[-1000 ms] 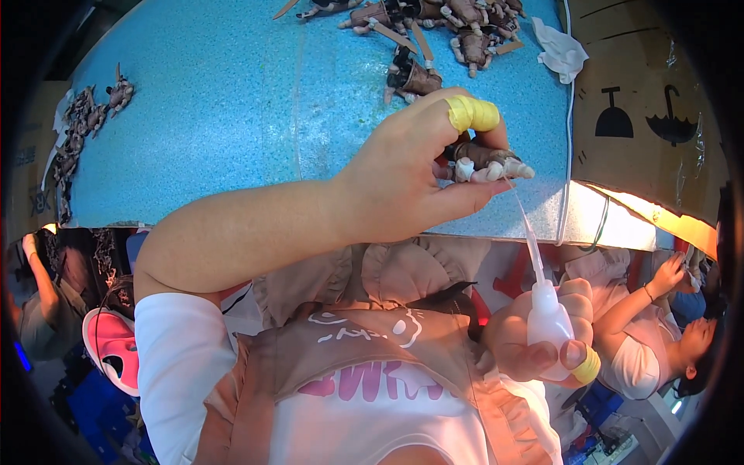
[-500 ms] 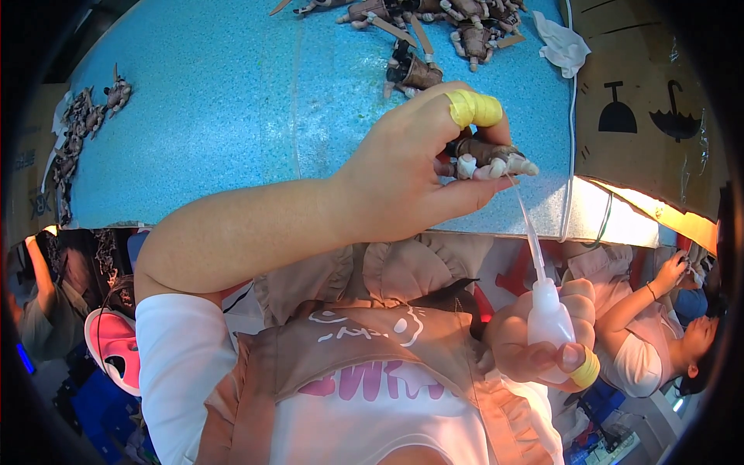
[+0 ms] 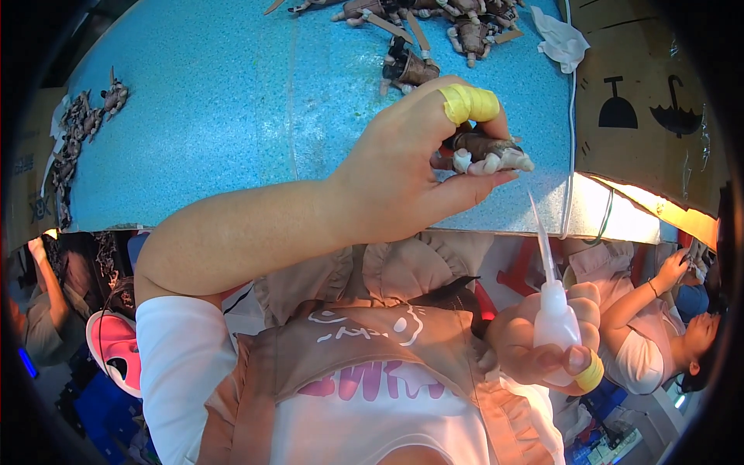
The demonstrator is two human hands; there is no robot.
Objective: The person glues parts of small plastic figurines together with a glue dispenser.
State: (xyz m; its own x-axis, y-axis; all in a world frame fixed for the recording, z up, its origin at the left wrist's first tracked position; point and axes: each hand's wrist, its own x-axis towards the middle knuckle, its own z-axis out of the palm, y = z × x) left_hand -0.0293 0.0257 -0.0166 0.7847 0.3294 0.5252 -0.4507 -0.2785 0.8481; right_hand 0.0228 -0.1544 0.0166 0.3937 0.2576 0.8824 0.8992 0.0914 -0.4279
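Observation:
My left hand (image 3: 411, 167) is raised over the near edge of the blue table (image 3: 232, 116), pinching a small brown toy foot with white claws (image 3: 488, 153) between thumb and fingers. Yellow tape wraps its forefinger. My right hand (image 3: 542, 345) sits low near my lap, gripping a small white squeeze bottle (image 3: 556, 322) whose long thin nozzle points up toward the toy piece. Yellow tape also wraps a finger of that hand. The nozzle tip stops a little below the toy piece.
More brown toy parts (image 3: 434, 23) lie heaped at the table's far edge, and another row (image 3: 74, 132) runs along the left. A white cloth (image 3: 562, 39) lies far right beside a cardboard box (image 3: 651, 108). Another person (image 3: 666, 325) sits at the right.
The left hand with the toy piece has stayed almost still. The bottle in the right hand has sunk slightly, so its nozzle tip is a little farther from the piece.

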